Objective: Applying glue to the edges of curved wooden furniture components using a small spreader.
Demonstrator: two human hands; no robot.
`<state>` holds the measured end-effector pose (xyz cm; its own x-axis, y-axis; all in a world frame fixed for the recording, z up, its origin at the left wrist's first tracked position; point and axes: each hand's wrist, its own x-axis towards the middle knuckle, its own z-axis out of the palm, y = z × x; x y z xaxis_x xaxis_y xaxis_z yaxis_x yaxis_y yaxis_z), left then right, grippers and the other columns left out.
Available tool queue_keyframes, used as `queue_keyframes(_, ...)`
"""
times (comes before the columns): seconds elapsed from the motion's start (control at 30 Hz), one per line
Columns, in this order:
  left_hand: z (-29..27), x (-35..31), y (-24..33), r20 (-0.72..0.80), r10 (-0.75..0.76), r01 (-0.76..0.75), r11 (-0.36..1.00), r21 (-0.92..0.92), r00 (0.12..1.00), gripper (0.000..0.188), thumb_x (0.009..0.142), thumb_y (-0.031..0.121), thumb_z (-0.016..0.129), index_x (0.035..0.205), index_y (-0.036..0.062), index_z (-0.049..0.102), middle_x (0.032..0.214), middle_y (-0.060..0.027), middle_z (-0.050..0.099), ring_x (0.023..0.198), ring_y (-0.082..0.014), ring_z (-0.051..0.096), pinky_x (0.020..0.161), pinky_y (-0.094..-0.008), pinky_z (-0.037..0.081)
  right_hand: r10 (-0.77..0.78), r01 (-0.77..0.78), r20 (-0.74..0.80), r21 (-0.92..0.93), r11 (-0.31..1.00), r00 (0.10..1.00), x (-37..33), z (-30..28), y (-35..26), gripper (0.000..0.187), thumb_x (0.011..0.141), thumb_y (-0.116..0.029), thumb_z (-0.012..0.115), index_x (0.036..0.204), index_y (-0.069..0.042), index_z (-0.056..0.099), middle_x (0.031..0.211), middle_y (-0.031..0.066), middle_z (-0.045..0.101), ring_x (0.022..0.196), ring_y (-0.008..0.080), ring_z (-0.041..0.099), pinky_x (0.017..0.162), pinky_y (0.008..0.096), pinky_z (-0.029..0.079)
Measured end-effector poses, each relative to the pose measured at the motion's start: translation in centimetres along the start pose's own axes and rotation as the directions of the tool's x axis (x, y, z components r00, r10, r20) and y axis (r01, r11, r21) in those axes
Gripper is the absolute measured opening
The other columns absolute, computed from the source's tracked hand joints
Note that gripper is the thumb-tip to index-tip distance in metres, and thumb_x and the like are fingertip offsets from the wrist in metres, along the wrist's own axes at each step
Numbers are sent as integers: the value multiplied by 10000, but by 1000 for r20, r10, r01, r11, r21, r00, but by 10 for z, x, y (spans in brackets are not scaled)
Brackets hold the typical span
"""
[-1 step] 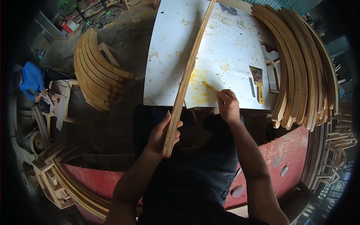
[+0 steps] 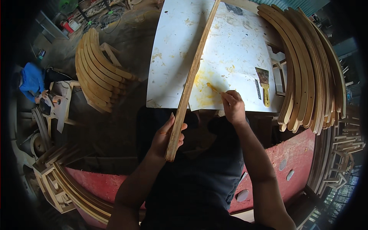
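My left hand [image 2: 165, 136] is wrapped round the lower end of a long wooden strip [image 2: 190, 78]. The strip slants up and away across the white tabletop [image 2: 168, 57], showing its layered narrow edge. Over the table's near edge, my right hand [image 2: 234, 107] pinches a thin stick [image 2: 214, 88] with a yellow-brown tip. Its tip lies over a white sheet [image 2: 203, 100] smeared with yellow paste; whether it touches cannot be made out. To the right of that hand lie a putty knife [image 2: 263, 85] with a yellow handle and a small dark flat strip [image 2: 258, 89].
Curved wooden slats [image 2: 303, 69] are stacked along the table's right side. Another stack of curved pieces [image 2: 97, 73] stands to the left. A red board [image 2: 283, 153] with oval pads is beside me. Far left, a person in blue [image 2: 32, 80] works at a wooden frame.
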<state>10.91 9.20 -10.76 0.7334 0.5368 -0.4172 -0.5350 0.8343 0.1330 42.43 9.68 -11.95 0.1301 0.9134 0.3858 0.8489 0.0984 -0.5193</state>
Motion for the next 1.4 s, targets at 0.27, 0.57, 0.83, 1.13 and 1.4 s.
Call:
queue_keyframes(0.27,11,-2,2,-137,44,-30,994,105,990,468,1079,506,515,1094,82,713,1011,-30,753,641,-120,694,549,-279,566,-99,106,57,-150,983,993,1,11,4,220,855,-25,720,1061,-86,768,997,88,679,948,308,665,843,403,557)
queue_keyframes(0.57,4,7,2,-113,33,-24,997,78,993,436,1080,507,511,1144,105,667,972,-18,706,674,-113,652,536,-281,551,196,-266,238,315,911,951,-17,-5,-24,155,934,-63,730,1074,-13,772,900,52,731,887,190,677,809,315,543)
queue_keyframes(0.83,18,12,-12,-168,127,-83,965,248,978,443,1062,526,545,1101,103,668,900,-1,683,682,-94,640,546,-270,535,502,-760,576,554,340,644,-70,-60,-174,251,1021,-37,633,1243,70,681,990,104,736,751,143,738,602,219,570)
queue_keyframes(1.13,14,17,-29,-134,218,-187,959,211,967,422,1078,470,543,1169,81,679,928,-42,720,650,-113,674,554,-235,560,373,-631,515,544,554,772,-82,-60,-205,215,989,51,631,1189,81,703,1025,114,706,754,119,721,623,207,571)
queue_keyframes(1.4,11,26,-33,-173,283,-229,933,279,943,381,1105,399,514,1186,61,672,881,-15,679,674,-86,644,589,-227,542,372,-583,462,500,640,805,-81,-57,-204,206,975,73,635,1166,85,709,1016,118,704,745,117,705,639,221,581)
